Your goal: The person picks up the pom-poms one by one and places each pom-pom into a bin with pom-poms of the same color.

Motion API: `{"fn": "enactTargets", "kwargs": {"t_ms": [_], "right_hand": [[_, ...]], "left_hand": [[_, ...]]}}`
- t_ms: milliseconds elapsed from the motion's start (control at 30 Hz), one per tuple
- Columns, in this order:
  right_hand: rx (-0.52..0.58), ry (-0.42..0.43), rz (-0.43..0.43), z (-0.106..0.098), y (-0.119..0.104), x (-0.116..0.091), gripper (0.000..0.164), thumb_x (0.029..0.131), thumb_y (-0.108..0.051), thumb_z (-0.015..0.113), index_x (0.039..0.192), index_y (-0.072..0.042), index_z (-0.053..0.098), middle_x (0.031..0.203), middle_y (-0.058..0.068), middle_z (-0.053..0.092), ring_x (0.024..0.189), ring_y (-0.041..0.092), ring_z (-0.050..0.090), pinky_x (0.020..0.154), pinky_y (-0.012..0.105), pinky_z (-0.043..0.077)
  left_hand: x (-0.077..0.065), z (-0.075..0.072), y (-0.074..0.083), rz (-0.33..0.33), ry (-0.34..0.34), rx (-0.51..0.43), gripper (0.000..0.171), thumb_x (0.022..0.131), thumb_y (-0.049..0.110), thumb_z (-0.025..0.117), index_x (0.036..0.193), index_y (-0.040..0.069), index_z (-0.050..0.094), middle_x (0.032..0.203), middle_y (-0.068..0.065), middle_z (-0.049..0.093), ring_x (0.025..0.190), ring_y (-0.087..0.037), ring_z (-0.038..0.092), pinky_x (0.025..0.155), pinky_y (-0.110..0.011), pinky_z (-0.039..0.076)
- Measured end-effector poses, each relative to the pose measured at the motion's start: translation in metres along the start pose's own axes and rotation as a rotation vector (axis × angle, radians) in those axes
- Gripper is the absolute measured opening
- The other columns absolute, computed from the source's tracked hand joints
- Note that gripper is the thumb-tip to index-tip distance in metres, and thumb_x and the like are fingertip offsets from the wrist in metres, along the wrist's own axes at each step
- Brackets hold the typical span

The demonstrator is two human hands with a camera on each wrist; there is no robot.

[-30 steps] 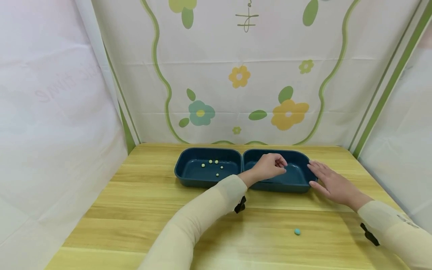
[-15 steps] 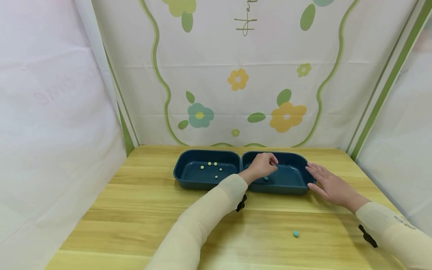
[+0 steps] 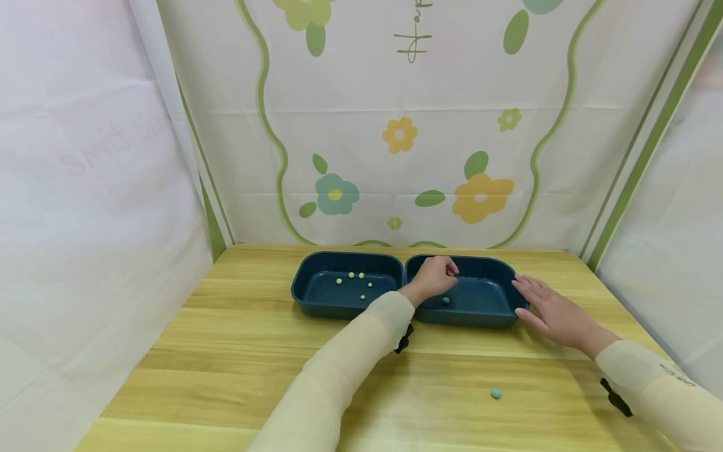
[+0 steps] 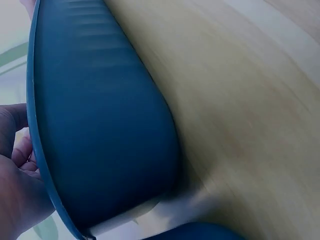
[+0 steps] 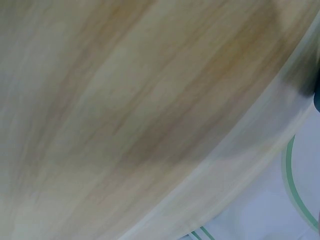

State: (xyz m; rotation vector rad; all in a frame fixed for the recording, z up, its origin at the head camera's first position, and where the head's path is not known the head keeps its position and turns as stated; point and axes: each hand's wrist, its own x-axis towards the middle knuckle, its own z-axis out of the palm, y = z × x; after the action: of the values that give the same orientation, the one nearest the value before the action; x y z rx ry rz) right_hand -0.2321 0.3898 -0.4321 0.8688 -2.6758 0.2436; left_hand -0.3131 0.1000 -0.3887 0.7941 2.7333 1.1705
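Note:
My left hand [image 3: 433, 277] is over the left part of the right dark-blue tray [image 3: 486, 319], its fingers curled. In the left wrist view the tray wall [image 4: 105, 120] hides part of this hand [image 4: 20, 175], and whether anything is between the fingertips cannot be seen. A small blue bead [image 3: 446, 301] lies in the tray just below the hand. With fingers straight, my right hand [image 3: 556, 314] rests against the tray's right end. Another blue bead [image 3: 495, 393] lies on the table in front. The right wrist view shows mostly table surface.
A second dark-blue tray [image 3: 327, 310] adjoins the first on its left, with several small pale-yellow beads [image 3: 361, 275] inside. Both trays stand near the back of the wooden table [image 3: 226, 351]. White printed cloth [image 3: 350, 81] hangs behind and at both sides.
My left hand has drawn back a little leftward over the right tray, and the blue bead in that tray has come into sight. The right hand stays at the tray's end.

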Motion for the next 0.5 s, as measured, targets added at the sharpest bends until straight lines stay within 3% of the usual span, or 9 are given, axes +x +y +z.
{"fn": "enactTargets", "kwargs": {"t_ms": [500], "right_hand": [[-0.004,0.012,-0.012,0.0023,0.001,0.0,0.06,0.098,-0.025,0.059,0.144,0.007,0.039,0.148,0.027,0.035,0.139,0.04,0.028,0.113,0.019,0.0]], "left_hand": [[-0.0001,-0.0006,-0.0053,-0.011,-0.003,0.014,0.014,0.092,0.01,0.068,0.104,0.003,0.067,0.084,0.006,0.057,0.075,-0.006,0.054,0.068,-0.018,0.047]]}}
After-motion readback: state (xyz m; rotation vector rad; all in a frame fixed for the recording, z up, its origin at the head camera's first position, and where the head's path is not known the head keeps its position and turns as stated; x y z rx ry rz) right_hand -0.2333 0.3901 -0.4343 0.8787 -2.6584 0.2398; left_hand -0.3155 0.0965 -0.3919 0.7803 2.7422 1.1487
